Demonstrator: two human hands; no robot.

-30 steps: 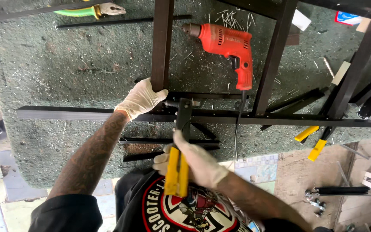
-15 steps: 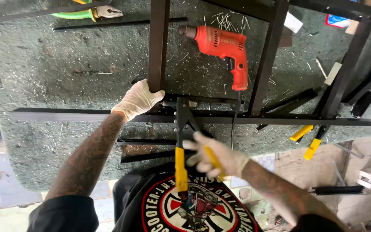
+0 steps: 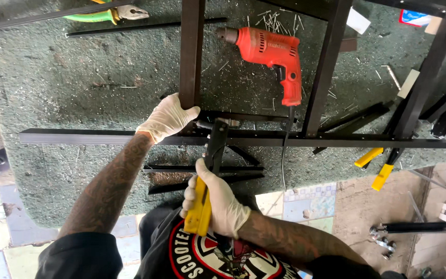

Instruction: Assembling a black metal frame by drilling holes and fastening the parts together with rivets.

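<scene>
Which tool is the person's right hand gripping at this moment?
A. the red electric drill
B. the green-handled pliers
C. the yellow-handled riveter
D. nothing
C: the gloved right hand is closed around the yellow-handled riveter, whose nose meets the dark metal frame; the red drill lies untouched on the bench.

– Surface? Green felt-covered bench (image 3: 68,77).
– On it? Red drill (image 3: 269,51), dark metal frame (image 3: 295,140), green pliers (image 3: 104,14), loose rivets (image 3: 269,19), yellow-handled tool (image 3: 380,170).
</scene>
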